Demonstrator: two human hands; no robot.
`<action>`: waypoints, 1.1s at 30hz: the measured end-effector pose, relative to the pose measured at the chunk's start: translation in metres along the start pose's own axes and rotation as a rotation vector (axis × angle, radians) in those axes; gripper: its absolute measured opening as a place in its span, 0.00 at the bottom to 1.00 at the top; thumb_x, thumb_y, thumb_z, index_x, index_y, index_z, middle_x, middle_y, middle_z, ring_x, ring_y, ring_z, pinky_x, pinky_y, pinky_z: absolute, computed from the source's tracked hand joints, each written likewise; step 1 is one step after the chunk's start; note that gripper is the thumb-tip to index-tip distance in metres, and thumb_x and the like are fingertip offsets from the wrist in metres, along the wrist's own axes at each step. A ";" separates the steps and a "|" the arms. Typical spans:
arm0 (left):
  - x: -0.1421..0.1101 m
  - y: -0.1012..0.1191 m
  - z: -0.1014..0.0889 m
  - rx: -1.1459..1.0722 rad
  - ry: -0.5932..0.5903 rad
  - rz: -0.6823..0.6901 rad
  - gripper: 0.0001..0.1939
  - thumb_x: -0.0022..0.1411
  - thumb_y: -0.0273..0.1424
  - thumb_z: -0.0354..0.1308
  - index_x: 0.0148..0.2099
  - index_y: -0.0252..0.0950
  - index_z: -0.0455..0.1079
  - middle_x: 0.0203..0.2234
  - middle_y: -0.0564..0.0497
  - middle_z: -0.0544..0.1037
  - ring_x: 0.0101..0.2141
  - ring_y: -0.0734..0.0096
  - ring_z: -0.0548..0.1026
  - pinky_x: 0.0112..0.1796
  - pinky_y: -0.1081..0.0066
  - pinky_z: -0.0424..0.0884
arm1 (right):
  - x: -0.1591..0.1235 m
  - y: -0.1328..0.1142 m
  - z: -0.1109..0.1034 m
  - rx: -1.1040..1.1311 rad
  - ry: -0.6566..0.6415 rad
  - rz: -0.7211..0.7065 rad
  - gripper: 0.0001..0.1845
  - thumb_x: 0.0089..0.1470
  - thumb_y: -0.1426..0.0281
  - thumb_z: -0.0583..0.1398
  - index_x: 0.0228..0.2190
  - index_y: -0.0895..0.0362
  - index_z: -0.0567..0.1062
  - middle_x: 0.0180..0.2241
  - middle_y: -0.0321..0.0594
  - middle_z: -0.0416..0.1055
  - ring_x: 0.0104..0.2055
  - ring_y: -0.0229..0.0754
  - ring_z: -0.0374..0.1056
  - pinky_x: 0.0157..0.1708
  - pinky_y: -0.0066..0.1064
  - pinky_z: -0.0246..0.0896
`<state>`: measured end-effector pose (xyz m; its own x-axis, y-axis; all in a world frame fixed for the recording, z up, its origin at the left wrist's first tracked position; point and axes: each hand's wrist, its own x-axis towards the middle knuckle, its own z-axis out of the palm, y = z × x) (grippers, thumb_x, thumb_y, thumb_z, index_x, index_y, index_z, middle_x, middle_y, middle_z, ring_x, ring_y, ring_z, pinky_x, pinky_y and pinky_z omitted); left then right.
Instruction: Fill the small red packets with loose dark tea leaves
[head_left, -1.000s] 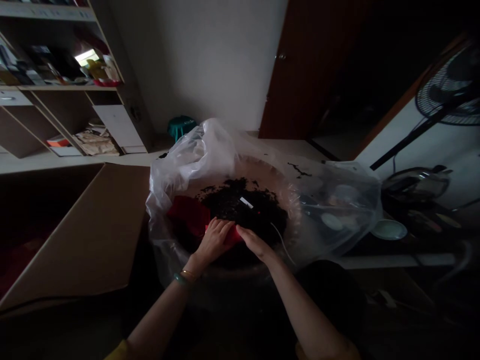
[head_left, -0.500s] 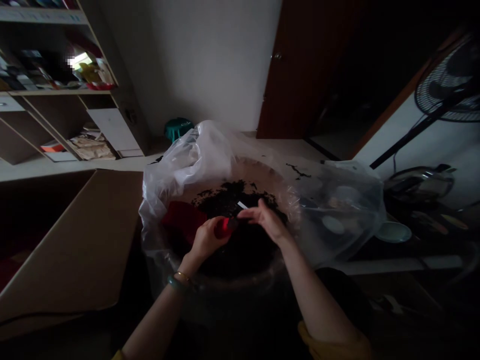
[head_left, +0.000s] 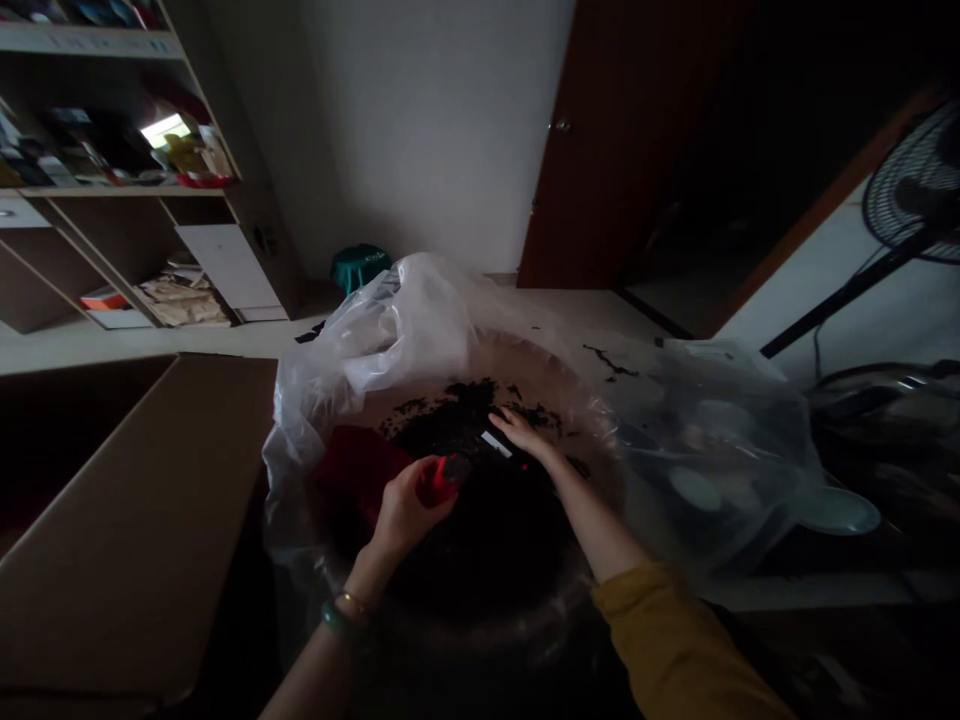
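Two hands are logged. The left grip [head_left: 409,512] is clamped on one small red object [head_left: 444,480]. The right grip [head_left: 523,434] is open, fingers extended, just beside one white strip [head_left: 496,444] lying on dark loose flakes [head_left: 457,425]. One red cloth [head_left: 352,470] lies alongside, inside one round basin [head_left: 525,365] lined with one clear plastic bag [head_left: 712,450]. Beyond stand one cardboard box [head_left: 127,520], one fan [head_left: 919,190], one door [head_left: 630,140] and one shelf unit [head_left: 127,188].

The red object [head_left: 444,480] — half hidden by the left hand [head_left: 405,510] — can't be identified.
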<state>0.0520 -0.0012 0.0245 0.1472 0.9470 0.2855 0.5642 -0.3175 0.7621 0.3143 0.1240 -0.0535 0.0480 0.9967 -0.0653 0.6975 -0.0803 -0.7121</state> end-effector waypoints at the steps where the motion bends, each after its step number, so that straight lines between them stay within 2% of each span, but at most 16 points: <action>1: 0.001 -0.001 0.000 -0.004 0.007 -0.001 0.24 0.45 0.35 0.65 0.47 0.35 0.71 0.36 0.48 0.80 0.33 0.67 0.76 0.39 0.68 0.73 | 0.005 -0.002 0.002 0.016 -0.021 -0.035 0.35 0.55 0.47 0.50 0.56 0.56 0.66 0.58 0.52 0.62 0.61 0.47 0.57 0.58 0.42 0.50; 4: 0.002 -0.002 -0.001 -0.010 0.031 -0.009 0.25 0.44 0.35 0.66 0.47 0.35 0.71 0.36 0.48 0.80 0.33 0.67 0.76 0.39 0.68 0.73 | 0.014 -0.002 -0.002 0.018 -0.013 -0.049 0.35 0.55 0.48 0.52 0.58 0.54 0.61 0.62 0.48 0.56 0.64 0.45 0.52 0.60 0.42 0.47; 6: 0.002 -0.004 -0.001 -0.019 0.036 -0.009 0.25 0.44 0.35 0.66 0.47 0.35 0.71 0.35 0.47 0.80 0.33 0.67 0.76 0.38 0.68 0.73 | 0.018 0.000 -0.005 -0.022 0.022 0.021 0.41 0.53 0.47 0.54 0.60 0.56 0.57 0.64 0.52 0.51 0.65 0.49 0.48 0.60 0.46 0.44; 8: 0.001 -0.005 -0.001 -0.034 0.036 -0.007 0.25 0.44 0.34 0.66 0.47 0.35 0.71 0.36 0.47 0.80 0.33 0.66 0.77 0.38 0.68 0.74 | 0.023 -0.003 -0.004 -0.054 0.009 0.056 0.43 0.51 0.46 0.55 0.61 0.59 0.57 0.63 0.55 0.51 0.65 0.52 0.49 0.60 0.47 0.45; 11: 0.001 -0.008 0.000 -0.049 0.027 -0.009 0.24 0.44 0.34 0.66 0.46 0.35 0.71 0.36 0.47 0.80 0.34 0.66 0.77 0.39 0.68 0.74 | 0.031 -0.018 0.006 -0.047 -0.059 -0.085 0.35 0.53 0.51 0.57 0.57 0.58 0.64 0.58 0.53 0.62 0.60 0.50 0.58 0.57 0.43 0.52; 13: 0.001 -0.011 0.000 -0.050 0.020 -0.017 0.24 0.44 0.34 0.66 0.46 0.35 0.71 0.36 0.47 0.80 0.33 0.67 0.77 0.38 0.68 0.74 | 0.036 -0.029 0.012 -0.039 -0.067 -0.174 0.28 0.52 0.55 0.59 0.51 0.55 0.71 0.52 0.48 0.70 0.55 0.48 0.65 0.54 0.39 0.57; 15: 0.001 -0.013 0.000 -0.051 0.019 -0.027 0.24 0.44 0.34 0.66 0.46 0.35 0.71 0.36 0.47 0.80 0.33 0.67 0.77 0.38 0.68 0.74 | 0.036 -0.039 0.014 -0.035 -0.054 -0.205 0.22 0.50 0.57 0.62 0.45 0.54 0.75 0.46 0.44 0.74 0.50 0.47 0.69 0.51 0.38 0.60; 20: 0.000 -0.013 0.001 -0.049 0.035 -0.026 0.24 0.44 0.33 0.66 0.46 0.35 0.71 0.35 0.48 0.80 0.32 0.67 0.76 0.37 0.69 0.74 | 0.020 -0.059 -0.002 -0.090 -0.024 -0.375 0.13 0.46 0.63 0.65 0.36 0.54 0.78 0.38 0.40 0.75 0.41 0.43 0.70 0.44 0.34 0.62; 25: -0.001 -0.006 -0.002 -0.041 0.065 -0.015 0.24 0.44 0.33 0.65 0.46 0.35 0.71 0.34 0.50 0.80 0.31 0.69 0.76 0.36 0.70 0.73 | 0.000 -0.099 -0.015 -0.110 -0.086 -0.533 0.12 0.41 0.69 0.67 0.32 0.55 0.78 0.35 0.39 0.73 0.38 0.42 0.69 0.41 0.32 0.61; 29: -0.003 0.000 -0.010 -0.038 0.112 -0.034 0.23 0.44 0.33 0.65 0.46 0.35 0.71 0.32 0.51 0.80 0.29 0.71 0.75 0.34 0.72 0.73 | -0.014 -0.127 -0.012 0.033 -0.047 -0.559 0.10 0.40 0.69 0.66 0.31 0.55 0.77 0.34 0.37 0.72 0.38 0.41 0.68 0.42 0.32 0.59; 33: -0.005 0.001 -0.013 -0.061 0.164 -0.062 0.23 0.44 0.33 0.65 0.45 0.35 0.71 0.30 0.53 0.79 0.28 0.72 0.74 0.32 0.73 0.72 | -0.031 -0.146 -0.002 0.389 0.099 -0.386 0.11 0.40 0.64 0.63 0.28 0.56 0.74 0.31 0.35 0.72 0.37 0.41 0.67 0.43 0.33 0.59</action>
<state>0.0419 -0.0070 0.0316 -0.0239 0.9458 0.3238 0.5173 -0.2654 0.8136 0.2130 0.1046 0.0541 -0.0787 0.9494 0.3039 0.3634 0.3112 -0.8781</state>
